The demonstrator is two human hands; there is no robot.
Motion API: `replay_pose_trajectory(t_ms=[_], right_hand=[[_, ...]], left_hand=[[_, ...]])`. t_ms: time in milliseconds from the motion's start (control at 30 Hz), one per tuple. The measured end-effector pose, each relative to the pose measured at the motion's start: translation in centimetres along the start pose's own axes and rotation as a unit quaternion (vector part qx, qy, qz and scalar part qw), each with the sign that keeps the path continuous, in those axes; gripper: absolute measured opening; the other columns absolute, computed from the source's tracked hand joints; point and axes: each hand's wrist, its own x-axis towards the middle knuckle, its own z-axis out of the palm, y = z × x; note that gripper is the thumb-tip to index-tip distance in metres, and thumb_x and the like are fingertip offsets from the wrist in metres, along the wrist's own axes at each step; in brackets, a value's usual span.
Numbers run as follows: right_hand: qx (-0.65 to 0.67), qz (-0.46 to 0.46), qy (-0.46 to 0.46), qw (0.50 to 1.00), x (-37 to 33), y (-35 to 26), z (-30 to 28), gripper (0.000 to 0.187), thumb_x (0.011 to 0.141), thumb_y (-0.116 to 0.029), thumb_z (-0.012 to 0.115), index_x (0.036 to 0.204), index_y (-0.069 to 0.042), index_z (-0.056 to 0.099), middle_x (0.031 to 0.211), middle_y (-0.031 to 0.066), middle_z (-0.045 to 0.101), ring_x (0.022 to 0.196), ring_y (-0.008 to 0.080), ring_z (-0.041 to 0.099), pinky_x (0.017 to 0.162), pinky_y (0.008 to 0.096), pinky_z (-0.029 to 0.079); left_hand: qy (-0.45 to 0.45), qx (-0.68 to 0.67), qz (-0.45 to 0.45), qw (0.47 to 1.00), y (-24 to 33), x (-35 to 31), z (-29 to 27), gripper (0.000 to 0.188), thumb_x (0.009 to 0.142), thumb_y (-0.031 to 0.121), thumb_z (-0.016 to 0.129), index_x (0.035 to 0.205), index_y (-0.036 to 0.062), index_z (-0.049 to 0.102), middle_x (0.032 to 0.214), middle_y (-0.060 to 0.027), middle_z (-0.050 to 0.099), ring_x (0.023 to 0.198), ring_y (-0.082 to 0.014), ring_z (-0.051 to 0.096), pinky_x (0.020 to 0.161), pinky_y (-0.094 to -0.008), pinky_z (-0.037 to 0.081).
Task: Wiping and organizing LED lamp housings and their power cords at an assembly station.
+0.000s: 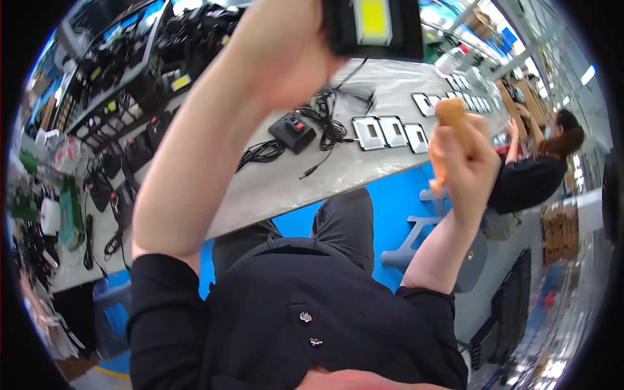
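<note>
My left hand (296, 68) is raised high, blurred, at the top of the view. It grips a black square lamp (406, 36) whose face has a yellow light panel in a white frame. Part of the lamp and most of the fingers are cut off or hidden. To the right, above the table's near edge, my right hand (471, 162) is closed around a tan-orange piece (453, 120). Its blunt end sticks up from the fist, and blur hides what it is. Below my left hand, a black lamp housing with a red part (292, 132) lies beside coiled cables (331, 123).
White-framed lamp panels (393, 132) stand in a row on the grey table (286, 188), with several more farther right. Shelving at left holds black lamps and cables. A grey stool (422, 237) is at right by the table. Another person (536, 172) works beyond it.
</note>
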Motion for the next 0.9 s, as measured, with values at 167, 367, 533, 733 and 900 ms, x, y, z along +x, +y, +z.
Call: replay_pose_trajectory(t_ms=[167,367,533,733,900], right_hand=[[-0.163,-0.339,0.045,0.926,-1.5,-4.6,-0.7,0.023,0.085,-0.018,0.066,0.096,0.002,0.068,0.102,0.0088,0.055,0.088,0.0195,0.052,0.078,0.0334,0.039],[-0.179,-0.207,-0.099,0.957,-6.4,-5.2,-0.4,0.026,0.076,-0.011,0.070,0.100,-0.004,0.067,0.096,0.0069,0.050,0.090,0.0256,0.051,0.077,0.0358,0.044],[-0.129,-0.198,-0.077,0.969,-8.3,-5.1,-2.9,0.028,0.073,-0.007,0.068,0.100,0.001,0.068,0.097,0.0123,0.056,0.087,0.0279,0.051,0.075,0.0359,0.041],[-0.175,-0.173,-0.065,0.967,-9.5,-5.4,-3.1,0.026,0.074,-0.008,0.068,0.098,0.001,0.068,0.099,0.0126,0.055,0.087,0.0286,0.053,0.075,0.0360,0.042],[-0.141,-0.174,-0.018,0.974,-10.0,-4.5,-4.0,0.028,0.078,-0.011,0.066,0.102,0.003,0.067,0.100,0.0134,0.055,0.088,0.0271,0.053,0.076,0.0336,0.043]], left_hand=[[-0.043,-0.008,-0.079,0.996,-5.3,-5.0,0.6,0.046,0.103,0.037,0.029,0.129,0.0037,0.047,0.123,-0.0102,0.058,0.112,-0.0215,0.059,0.092,-0.0369,0.052],[-0.031,0.067,-0.111,0.991,-7.7,-7.3,1.7,0.046,0.103,0.034,0.033,0.130,-0.0010,0.047,0.119,-0.0121,0.057,0.107,-0.0179,0.057,0.093,-0.0328,0.046],[-0.054,0.079,-0.126,0.987,-9.2,-9.1,2.4,0.049,0.103,0.037,0.034,0.134,0.0005,0.044,0.121,-0.0119,0.057,0.109,-0.0180,0.057,0.092,-0.0326,0.047],[-0.042,0.136,-0.059,0.988,-9.3,-9.5,3.8,0.051,0.103,0.039,0.032,0.135,0.0003,0.043,0.122,-0.0114,0.056,0.108,-0.0175,0.058,0.091,-0.0310,0.049],[-0.073,0.141,-0.078,0.984,-9.8,-9.6,4.0,0.058,0.103,0.041,0.022,0.138,-0.0026,0.037,0.132,-0.0161,0.051,0.120,-0.0234,0.053,0.103,-0.0368,0.042]])
